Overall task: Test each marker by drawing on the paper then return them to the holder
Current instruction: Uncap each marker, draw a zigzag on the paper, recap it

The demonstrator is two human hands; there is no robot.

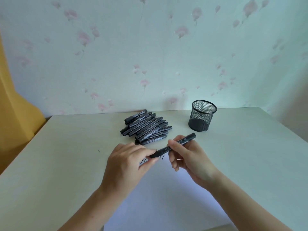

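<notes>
a black marker [174,145] is held up over the white paper [160,194], a little above it, lying slanted with its back end pointing up and to the right. the right hand [188,161] grips the marker around its middle, fingers curled round it. the left hand [129,161] pinches the lower left end of the same marker with its fingertips [154,158]. i cannot tell if the cap is on or coming off, the fingers cover that part.

under the hands, on the paper, there are a few short black lines [145,160], partly hidden by the left hand.

just behind the hands lies a pile of black markers [145,128], all lying flat and pointing about the same slanted way, stacked on each other on the worktop [66,147].

to the right of the pile, set apart from it, stands a round black mesh holder [202,115]. it is upright, near the back edge of the worktop, and i see no markers in it.

behind the worktop is a pale wall with pink flowers [150,47]. at the far left there is something yellow [15,105], like cloth.
</notes>
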